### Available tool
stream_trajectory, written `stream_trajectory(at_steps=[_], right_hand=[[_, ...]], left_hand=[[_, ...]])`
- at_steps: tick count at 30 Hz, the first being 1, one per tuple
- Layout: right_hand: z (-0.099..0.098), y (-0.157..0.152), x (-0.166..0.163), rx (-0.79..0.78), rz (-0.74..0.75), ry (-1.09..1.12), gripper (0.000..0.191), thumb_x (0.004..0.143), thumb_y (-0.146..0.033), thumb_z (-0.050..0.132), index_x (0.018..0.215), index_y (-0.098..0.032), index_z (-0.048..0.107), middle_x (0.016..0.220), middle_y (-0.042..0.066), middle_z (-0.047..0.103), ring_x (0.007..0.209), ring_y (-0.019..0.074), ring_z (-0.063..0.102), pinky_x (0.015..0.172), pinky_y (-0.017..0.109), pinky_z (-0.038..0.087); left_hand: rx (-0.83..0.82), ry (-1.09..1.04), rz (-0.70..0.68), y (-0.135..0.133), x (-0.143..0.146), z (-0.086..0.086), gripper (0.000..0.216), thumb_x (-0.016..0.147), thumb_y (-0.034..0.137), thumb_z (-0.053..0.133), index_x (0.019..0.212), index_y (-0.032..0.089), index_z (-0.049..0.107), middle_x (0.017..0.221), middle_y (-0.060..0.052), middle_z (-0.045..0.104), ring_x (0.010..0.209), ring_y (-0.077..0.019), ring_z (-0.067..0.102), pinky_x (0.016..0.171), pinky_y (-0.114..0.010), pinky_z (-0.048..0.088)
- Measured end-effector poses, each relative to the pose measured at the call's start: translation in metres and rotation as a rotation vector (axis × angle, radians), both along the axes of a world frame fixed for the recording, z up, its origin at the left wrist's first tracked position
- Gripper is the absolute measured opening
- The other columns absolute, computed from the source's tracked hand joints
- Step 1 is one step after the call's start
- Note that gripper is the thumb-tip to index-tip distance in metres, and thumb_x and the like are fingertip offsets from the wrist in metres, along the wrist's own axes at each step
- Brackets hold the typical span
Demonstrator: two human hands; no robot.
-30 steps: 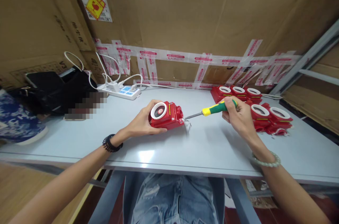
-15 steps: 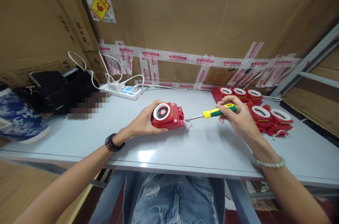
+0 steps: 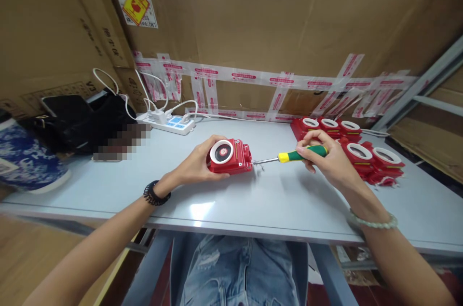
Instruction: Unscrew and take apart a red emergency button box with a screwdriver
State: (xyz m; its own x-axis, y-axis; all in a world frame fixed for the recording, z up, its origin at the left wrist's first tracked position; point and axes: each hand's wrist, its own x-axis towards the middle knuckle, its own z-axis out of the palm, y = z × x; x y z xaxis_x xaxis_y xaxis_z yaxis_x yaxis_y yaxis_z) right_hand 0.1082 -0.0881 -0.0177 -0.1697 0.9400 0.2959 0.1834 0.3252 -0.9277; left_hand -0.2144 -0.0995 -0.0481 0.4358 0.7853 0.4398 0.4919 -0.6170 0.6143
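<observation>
My left hand (image 3: 197, 163) is closed around the left end of a red box-shaped device (image 3: 237, 163). The device has a white ring around a dark round face on top, and it is held on or just above the table. In my right hand (image 3: 321, 151) is a screwdriver (image 3: 285, 157) with a green and yellow handle, held nearly level. Its metal tip meets the right end of the device, where small wire-like bits show; the exact contact is too small to make out.
Several similar red devices (image 3: 358, 151) with white rings sit at the right of the grey table (image 3: 253, 209). A white power strip (image 3: 177, 125) with plugged cables, a black bag (image 3: 83, 122) and a blue patterned cylinder (image 3: 29, 156) are at the left. Cardboard (image 3: 253, 11) stands behind.
The screwdriver's handle has turned in my right hand, showing more green now, and the fingers have shifted slightly. The device in my left hand has barely moved.
</observation>
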Motion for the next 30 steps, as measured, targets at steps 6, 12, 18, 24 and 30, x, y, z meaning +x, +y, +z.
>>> stream_trajectory(at_steps=[6, 12, 18, 24, 30], right_hand=[[0.002, 0.002, 0.004, 0.001, -0.063, 0.128, 0.022, 0.069, -0.022, 0.072, 0.079, -0.02, 0.052, 0.074, -0.003, 0.06, 0.047, 0.0045, 0.041, 0.038, 0.019, 0.027], [0.004, -0.005, -0.01, 0.701, -0.456, 0.131, 0.02, 0.071, -0.016, 0.068, 0.084, -0.021, 0.054, 0.074, -0.001, 0.06, 0.057, 0.0116, 0.055, 0.052, 0.027, 0.044], [0.014, -0.014, -0.032, 1.269, -0.242, -0.564, 0.017, 0.074, -0.008, 0.062, 0.083, -0.022, 0.06, 0.073, 0.001, 0.065, 0.072, 0.0154, 0.063, 0.066, 0.028, 0.047], [0.023, -0.012, -0.06, 0.796, -0.038, -0.865, 0.025, 0.087, -0.041, 0.055, 0.09, -0.021, 0.07, 0.053, -0.003, 0.058, 0.05, 0.0097, 0.049, 0.053, 0.024, 0.035], [0.025, -0.007, -0.068, 0.247, 0.212, -0.877, 0.036, 0.087, -0.048, 0.049, 0.082, -0.02, 0.072, 0.072, 0.002, 0.068, 0.061, 0.0116, 0.052, 0.061, 0.027, 0.036]], left_hand=[[0.015, 0.03, -0.011, 0.001, -0.002, -0.001, 0.069, 0.064, 0.032, 0.078, 0.121, 0.021, 0.042, 0.117, -0.006, 0.056, 0.1, -0.0228, 0.06, 0.09, -0.034, 0.048], [0.025, 0.022, -0.027, 0.001, -0.001, -0.001, 0.068, 0.064, 0.031, 0.078, 0.12, 0.021, 0.043, 0.118, -0.007, 0.056, 0.102, -0.0238, 0.059, 0.091, -0.037, 0.048], [0.053, -0.006, -0.039, 0.0, 0.0, 0.0, 0.067, 0.063, 0.027, 0.078, 0.12, 0.022, 0.043, 0.115, -0.006, 0.056, 0.098, -0.0219, 0.06, 0.089, -0.035, 0.049], [0.084, -0.06, -0.023, -0.004, -0.001, 0.002, 0.067, 0.065, 0.03, 0.079, 0.121, 0.022, 0.043, 0.115, -0.007, 0.057, 0.097, -0.0221, 0.061, 0.086, -0.034, 0.051], [0.139, -0.097, -0.02, -0.005, 0.0, 0.0, 0.068, 0.065, 0.034, 0.08, 0.12, 0.022, 0.043, 0.115, -0.007, 0.057, 0.097, -0.0221, 0.061, 0.085, -0.034, 0.051]])
